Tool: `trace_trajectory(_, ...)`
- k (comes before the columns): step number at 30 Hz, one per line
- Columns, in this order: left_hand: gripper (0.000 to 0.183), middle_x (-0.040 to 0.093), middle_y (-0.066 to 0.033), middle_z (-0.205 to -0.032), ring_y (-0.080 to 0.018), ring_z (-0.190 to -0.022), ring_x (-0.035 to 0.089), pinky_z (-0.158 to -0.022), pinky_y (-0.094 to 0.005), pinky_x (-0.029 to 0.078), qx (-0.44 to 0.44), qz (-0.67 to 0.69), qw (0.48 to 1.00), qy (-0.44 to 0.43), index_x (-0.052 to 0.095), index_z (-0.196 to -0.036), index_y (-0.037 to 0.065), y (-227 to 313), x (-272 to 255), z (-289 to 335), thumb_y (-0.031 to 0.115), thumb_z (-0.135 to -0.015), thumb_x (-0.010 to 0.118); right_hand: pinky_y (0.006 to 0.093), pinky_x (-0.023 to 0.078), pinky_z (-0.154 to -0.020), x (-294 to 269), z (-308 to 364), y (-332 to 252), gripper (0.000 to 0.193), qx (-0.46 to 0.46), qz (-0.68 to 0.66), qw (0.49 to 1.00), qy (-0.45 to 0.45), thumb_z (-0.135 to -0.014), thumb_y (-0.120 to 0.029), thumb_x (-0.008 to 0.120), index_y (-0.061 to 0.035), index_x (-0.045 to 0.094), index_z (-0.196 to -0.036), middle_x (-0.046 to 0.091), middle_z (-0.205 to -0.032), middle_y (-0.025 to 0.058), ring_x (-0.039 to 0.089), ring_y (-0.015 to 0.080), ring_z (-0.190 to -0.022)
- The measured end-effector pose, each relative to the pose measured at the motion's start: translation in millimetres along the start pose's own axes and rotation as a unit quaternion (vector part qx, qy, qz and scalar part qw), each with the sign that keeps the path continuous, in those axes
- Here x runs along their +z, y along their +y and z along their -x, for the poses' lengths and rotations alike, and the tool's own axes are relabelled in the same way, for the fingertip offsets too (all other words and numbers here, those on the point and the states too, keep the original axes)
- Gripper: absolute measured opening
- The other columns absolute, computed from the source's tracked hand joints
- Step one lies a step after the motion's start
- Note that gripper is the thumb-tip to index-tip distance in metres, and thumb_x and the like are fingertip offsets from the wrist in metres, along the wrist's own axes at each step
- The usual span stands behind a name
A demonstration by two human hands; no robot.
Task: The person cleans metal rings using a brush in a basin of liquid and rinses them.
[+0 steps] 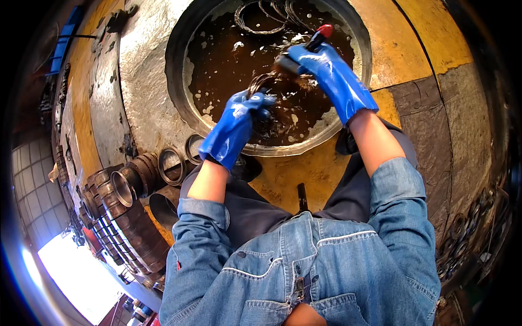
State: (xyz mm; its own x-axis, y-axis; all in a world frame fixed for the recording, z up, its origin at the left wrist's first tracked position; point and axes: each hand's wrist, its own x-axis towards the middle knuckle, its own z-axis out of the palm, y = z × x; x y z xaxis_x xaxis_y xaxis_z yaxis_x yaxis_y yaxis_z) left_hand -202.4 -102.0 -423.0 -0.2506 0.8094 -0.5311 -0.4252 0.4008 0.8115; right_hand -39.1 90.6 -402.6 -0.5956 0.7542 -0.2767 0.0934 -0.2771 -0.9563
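Note:
A large round metal basin (178,87) of brown, foamy liquid (223,62) lies in front of me. My left hand (234,122), in a blue rubber glove, is closed around a bunch of thin metal rings (262,81) over the liquid. In a matching glove, my right hand (329,68) grips a brush (287,64) with a red-tipped handle (325,31). The brush head is blurred and close to the rings; whether it touches them I cannot tell. More thin rings (260,31) lie at the basin's far side, partly in the liquid.
Stacked metal cylinders and rings (133,233) stand to my left, with a loose ring (171,165) near my left knee. Several small rings (462,239) are piled at the right. Worn yellow and grey floor plates (418,103) surround the basin. A blue object (64,41) sits far left.

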Motion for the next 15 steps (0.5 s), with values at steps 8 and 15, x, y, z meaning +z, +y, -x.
trace_trajectory(8, 0.029, 0.075, -0.0088, -0.109, -0.0144, -0.091, 0.069, -0.083, -0.0279, 0.058, 0.016, 0.001, 0.998, 0.056, 0.071, -0.123, -0.002, -16, -13, 2, -0.003, -0.095, 0.066, 0.0337, 0.052, -0.073, 57, -21, 22, 0.029, 0.072, 0.187, 0.958, -0.205, -0.086, -0.037, 0.069, -0.0087, 0.075, -0.088, 0.072, -0.080, 0.0070, 0.063, 0.0135, -0.075)
trace_trajectory(15, 0.035, 0.075, -0.0109, -0.116, -0.0165, -0.093, 0.070, -0.086, -0.0287, 0.058, 0.003, 0.021, 0.999, 0.041, 0.067, -0.130, -0.001, -11, -13, 1, -0.002, -0.095, 0.066, 0.0337, 0.057, -0.079, 33, -27, 26, 0.031, 0.029, 0.106, 0.993, -0.053, -0.087, -0.032, 0.067, -0.0034, 0.078, -0.093, 0.079, -0.088, 0.0131, 0.076, 0.0189, -0.081)
